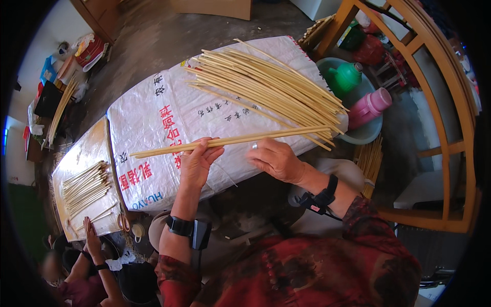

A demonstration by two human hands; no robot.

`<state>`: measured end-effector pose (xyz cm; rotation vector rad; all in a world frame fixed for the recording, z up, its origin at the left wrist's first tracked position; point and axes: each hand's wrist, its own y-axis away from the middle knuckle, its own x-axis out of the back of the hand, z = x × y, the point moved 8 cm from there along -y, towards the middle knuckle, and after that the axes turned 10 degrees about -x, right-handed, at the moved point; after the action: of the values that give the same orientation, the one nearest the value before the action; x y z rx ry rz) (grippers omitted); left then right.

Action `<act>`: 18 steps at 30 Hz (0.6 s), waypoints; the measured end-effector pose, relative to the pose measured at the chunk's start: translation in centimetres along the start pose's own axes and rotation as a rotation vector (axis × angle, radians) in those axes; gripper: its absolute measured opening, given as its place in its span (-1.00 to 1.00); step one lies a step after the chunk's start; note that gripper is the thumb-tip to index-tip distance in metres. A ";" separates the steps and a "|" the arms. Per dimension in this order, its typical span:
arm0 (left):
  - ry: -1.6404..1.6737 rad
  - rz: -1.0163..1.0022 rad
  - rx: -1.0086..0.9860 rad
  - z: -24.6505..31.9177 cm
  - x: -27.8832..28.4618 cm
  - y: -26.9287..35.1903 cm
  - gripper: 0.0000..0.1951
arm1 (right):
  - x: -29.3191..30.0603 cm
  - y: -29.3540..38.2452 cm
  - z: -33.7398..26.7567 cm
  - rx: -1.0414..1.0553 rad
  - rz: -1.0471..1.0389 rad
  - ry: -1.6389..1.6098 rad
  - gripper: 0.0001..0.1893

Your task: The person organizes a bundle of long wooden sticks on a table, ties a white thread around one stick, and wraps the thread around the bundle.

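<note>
My left hand point(201, 155) pinches a few long, thin, pale wooden or plant-stem rods point(238, 140) near their left part, between thumb and fingers. My right hand point(274, 158) is just below the same rods, its fingers curled and a ring on one finger; whether it touches them I cannot tell. The rods' right ends lie over the lower edge of a large spread of similar rods point(264, 82). That spread rests on a white woven plastic sack sheet point(145, 115) with red and black print, which covers the table before me. Both wrists carry black straps with devices.
At the left, shorter rods point(86, 188) and scissors point(123, 222) lie on another table, beside a co-worker's hands point(91, 238). A blue basin point(378, 128) at the right holds a green vessel point(345, 76) and a pink one point(370, 105). A wooden frame point(441, 115) stands beyond; a rod bundle point(369, 161) is below.
</note>
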<state>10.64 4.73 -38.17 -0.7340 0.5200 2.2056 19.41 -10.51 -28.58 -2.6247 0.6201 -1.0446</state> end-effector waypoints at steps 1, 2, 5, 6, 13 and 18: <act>-0.002 0.010 -0.006 -0.2 0.1 0.1 -0.79 | 0.7 -0.8 -1.0 0.101 0.127 0.170 -0.77; 0.010 -0.014 0.013 -0.6 -0.1 0.3 -0.79 | 1.0 -1.1 -1.9 0.202 0.256 0.338 -0.73; 0.007 -0.023 0.040 -1.3 -0.6 0.6 -0.80 | -0.7 -1.5 -0.4 0.119 0.188 0.499 -0.68; 0.028 -0.022 0.043 -1.3 -0.5 0.8 -0.80 | -1.0 -1.5 -0.3 0.125 0.184 0.495 -0.68; 0.090 -0.028 0.044 -1.1 -0.4 1.4 -0.81 | -2.1 -1.6 -0.1 0.065 0.114 0.468 -0.71; 0.119 -0.062 0.071 -1.0 -0.3 2.0 -0.79 | -2.6 -1.5 -0.3 0.051 0.100 0.472 -0.70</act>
<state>9.63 2.70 -38.48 -0.8355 0.6233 2.0846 17.96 -7.97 -29.31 -2.2805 0.7963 -1.6371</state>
